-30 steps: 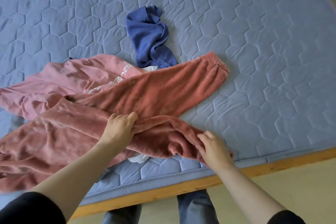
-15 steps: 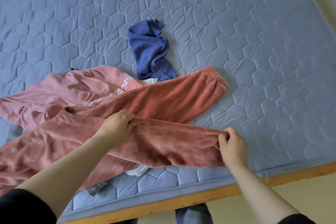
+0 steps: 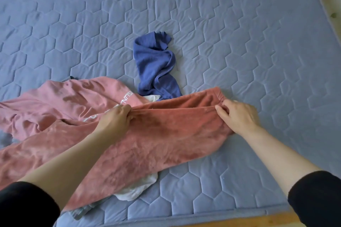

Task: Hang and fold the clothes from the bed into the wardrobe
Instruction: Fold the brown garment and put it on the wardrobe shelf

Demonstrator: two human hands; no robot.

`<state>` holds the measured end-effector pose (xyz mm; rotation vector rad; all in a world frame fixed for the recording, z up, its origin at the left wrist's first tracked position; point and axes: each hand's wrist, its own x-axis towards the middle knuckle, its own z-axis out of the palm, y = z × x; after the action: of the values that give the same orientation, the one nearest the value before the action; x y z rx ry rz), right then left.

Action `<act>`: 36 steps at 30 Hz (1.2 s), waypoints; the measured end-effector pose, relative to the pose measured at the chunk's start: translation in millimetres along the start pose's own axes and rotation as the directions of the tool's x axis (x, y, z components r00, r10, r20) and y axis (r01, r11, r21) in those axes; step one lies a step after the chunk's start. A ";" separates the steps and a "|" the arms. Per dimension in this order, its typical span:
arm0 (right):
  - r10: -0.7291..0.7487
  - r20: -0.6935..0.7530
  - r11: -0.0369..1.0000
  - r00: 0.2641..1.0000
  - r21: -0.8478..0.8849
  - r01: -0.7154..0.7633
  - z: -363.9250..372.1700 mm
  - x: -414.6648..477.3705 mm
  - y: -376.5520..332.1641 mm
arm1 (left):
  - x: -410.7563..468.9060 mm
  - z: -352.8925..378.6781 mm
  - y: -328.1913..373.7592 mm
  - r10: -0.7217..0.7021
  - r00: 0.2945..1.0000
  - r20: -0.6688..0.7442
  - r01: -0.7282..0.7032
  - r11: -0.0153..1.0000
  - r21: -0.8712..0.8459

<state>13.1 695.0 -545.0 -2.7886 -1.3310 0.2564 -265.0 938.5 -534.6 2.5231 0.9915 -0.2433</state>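
Both hands are busy: left hand (image 3: pixel 115 120) and right hand (image 3: pixel 238 116) each pinch the upper edge of the rust-red fleece trousers (image 3: pixel 166 138), mid-frame on the grey-blue quilted mattress (image 3: pixel 258 51). So we're at the first fold only, I'd say. White cloth (image 3: pixel 138 188) underneath, pink lettered sweatshirt (image 3: pixel 64 105) at left, crumpled blue knit garment (image 3: pixel 156 68) beyond: all look unfolded. No wardrobe in view, so most of the job's left.

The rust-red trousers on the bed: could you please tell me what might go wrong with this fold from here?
1. The rust-red trousers lie over the pink sweatshirt and a white garment; lifting or sliding them may drag those along.
2. The left hand and right hand pinch only the far edge of the top leg, so the two legs could end up misaligned and creased.
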 end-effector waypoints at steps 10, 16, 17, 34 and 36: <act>0.095 0.292 0.988 0.952 0.088 -0.126 44.5 84.0 5.6 | 44.7 25.3 -14.5 -0.138 0.987 0.085 0.130 0.987 0.097; 0.437 0.322 0.647 0.840 0.536 -0.543 61.8 64.5 26.0 | 63.1 24.7 -2.0 -0.031 0.989 0.147 0.050 0.991 -0.125; 0.442 0.317 0.635 0.839 0.550 -0.542 62.4 58.7 27.5 | 65.8 25.3 2.4 -0.006 0.988 0.155 0.031 0.986 -0.161; 0.441 0.165 0.768 0.882 0.438 -0.467 82.7 48.5 36.2 | 83.2 54.6 44.7 -0.062 0.996 0.066 0.066 0.997 -0.049; 0.452 0.168 0.739 0.876 0.479 -0.474 81.4 51.9 28.6 | 83.1 56.9 44.8 -0.063 0.995 0.074 0.066 0.997 -0.042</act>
<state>53.6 714.4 -635.1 -2.5857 -0.4290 0.5878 -174.2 934.6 -597.0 2.4265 1.0395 -0.3262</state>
